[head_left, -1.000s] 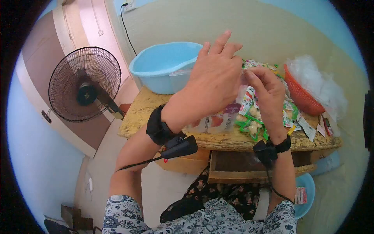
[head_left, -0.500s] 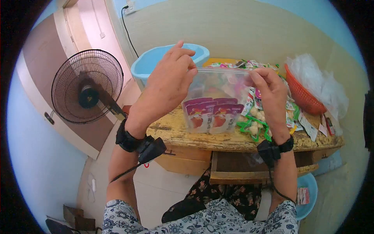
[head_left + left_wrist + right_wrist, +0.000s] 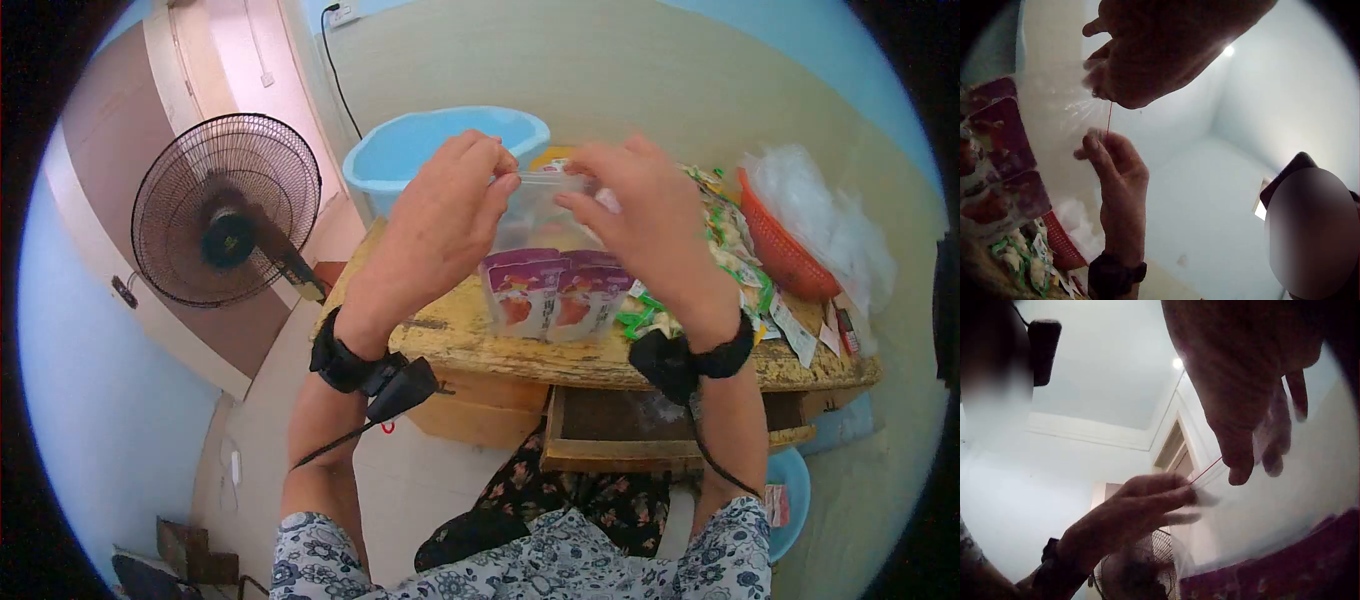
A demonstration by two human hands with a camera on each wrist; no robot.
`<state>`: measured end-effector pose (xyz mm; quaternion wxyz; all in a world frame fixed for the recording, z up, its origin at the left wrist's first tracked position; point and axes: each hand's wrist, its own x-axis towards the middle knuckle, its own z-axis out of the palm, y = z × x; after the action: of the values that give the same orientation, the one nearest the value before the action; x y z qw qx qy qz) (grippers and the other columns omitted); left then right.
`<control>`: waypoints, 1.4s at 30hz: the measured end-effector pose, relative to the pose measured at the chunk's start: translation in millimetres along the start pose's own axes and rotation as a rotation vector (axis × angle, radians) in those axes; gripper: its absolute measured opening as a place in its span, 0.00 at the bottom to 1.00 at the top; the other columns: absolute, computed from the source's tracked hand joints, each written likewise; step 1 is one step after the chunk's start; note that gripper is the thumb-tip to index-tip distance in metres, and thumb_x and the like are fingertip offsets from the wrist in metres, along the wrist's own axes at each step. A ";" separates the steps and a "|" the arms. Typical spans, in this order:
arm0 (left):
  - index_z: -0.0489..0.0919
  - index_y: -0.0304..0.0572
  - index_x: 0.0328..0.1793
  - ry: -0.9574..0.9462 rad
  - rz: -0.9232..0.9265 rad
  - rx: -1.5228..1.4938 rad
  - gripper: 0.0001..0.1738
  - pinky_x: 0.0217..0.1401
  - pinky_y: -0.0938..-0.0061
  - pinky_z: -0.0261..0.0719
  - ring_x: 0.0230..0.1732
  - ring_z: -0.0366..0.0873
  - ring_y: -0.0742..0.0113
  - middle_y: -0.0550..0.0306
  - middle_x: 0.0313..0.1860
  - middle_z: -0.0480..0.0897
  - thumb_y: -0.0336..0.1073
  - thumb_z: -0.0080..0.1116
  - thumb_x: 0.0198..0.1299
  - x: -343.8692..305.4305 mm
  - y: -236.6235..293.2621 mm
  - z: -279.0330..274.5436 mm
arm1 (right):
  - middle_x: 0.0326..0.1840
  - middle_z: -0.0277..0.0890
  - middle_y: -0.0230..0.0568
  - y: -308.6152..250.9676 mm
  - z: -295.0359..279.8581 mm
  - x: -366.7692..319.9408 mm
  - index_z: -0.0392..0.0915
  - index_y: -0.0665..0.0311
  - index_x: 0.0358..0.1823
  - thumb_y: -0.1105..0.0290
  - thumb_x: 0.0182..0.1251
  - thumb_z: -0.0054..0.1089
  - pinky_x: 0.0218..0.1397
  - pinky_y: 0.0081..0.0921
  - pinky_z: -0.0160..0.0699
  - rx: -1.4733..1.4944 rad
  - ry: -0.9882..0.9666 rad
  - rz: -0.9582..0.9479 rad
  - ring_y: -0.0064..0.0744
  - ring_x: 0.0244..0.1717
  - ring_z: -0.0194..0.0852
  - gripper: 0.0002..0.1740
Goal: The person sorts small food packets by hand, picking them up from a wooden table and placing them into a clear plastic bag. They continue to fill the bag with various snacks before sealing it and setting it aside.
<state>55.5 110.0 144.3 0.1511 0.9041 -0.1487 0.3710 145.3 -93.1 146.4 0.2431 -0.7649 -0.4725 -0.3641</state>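
In the head view, the bag [image 3: 540,228] stands on the table [image 3: 450,347], purple packets [image 3: 526,300] filling its lower part. The left hand [image 3: 435,225] pinches the bag's top edge; the right hand [image 3: 655,230], partly blurred, holds that edge farther right, its thumb and fingers narrowly spaced. The tub [image 3: 365,178] is behind the bag to its left, the snacks [image 3: 735,265] to its right. The step seems to be working along the top edge; the packets sit well below it, which should leave room to press.

In the left wrist view, a thin red line [image 3: 1109,119], probably the bag's zip, runs straight between the hands. Holding it that straight should help both faces meet without a pucker.

In the right wrist view, film shows between the right thumb and fingers; the left fingertips are too blurred there to judge. Short, firm pinches, one beside the next, would likely serve better than one quick swipe.
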 end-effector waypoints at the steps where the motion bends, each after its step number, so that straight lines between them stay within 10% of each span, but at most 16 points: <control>1: 0.75 0.38 0.51 0.024 -0.006 -0.001 0.09 0.62 0.62 0.76 0.59 0.80 0.48 0.47 0.51 0.82 0.36 0.53 0.75 -2.7 -2.1 0.4 | 0.36 0.83 0.44 6.3 -1.6 -4.0 0.83 0.63 0.43 0.62 0.60 0.71 0.47 0.42 0.79 0.029 -0.009 0.032 0.47 0.45 0.81 0.15; 12: 0.80 0.42 0.46 -0.004 -0.219 -0.546 0.11 0.36 0.83 0.69 0.33 0.73 0.82 0.66 0.38 0.85 0.41 0.54 0.76 -22.9 -30.3 28.1 | 0.34 0.78 0.27 40.9 -6.9 -49.4 0.79 0.64 0.40 0.69 0.77 0.57 0.40 0.21 0.78 0.933 0.011 0.473 0.18 0.37 0.77 0.07; 27: 0.83 0.42 0.58 -0.172 -0.539 -0.801 0.14 0.23 0.84 0.66 0.25 0.71 0.83 0.71 0.26 0.77 0.38 0.59 0.71 -40.5 -32.6 34.0 | 0.24 0.75 0.27 80.6 27.1 -64.8 0.79 0.61 0.39 0.67 0.66 0.67 0.17 0.20 0.66 0.817 -0.401 0.657 0.15 0.18 0.67 0.07; 36: 0.83 0.36 0.60 0.007 -0.328 -0.586 0.20 0.69 0.66 0.71 0.63 0.76 0.62 0.49 0.60 0.81 0.42 0.49 0.75 -76.4 -33.6 58.5 | 0.22 0.73 0.21 73.9 38.0 -79.7 0.78 0.61 0.42 0.68 0.66 0.67 0.17 0.14 0.58 0.926 -0.359 0.743 0.11 0.17 0.64 0.08; 42: 0.80 0.34 0.64 0.249 -0.091 -0.487 0.24 0.75 0.58 0.65 0.72 0.70 0.49 0.48 0.67 0.78 0.45 0.56 0.71 -98.4 -12.7 77.6 | 0.24 0.75 0.27 70.3 44.7 -83.5 0.78 0.63 0.43 0.73 0.64 0.65 0.16 0.18 0.64 0.914 -0.331 0.725 0.16 0.18 0.69 0.08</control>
<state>41.9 107.2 19.1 0.3977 0.7944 -0.1730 0.4252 199.1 -137.3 51.2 0.5788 -0.7418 -0.3218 0.1056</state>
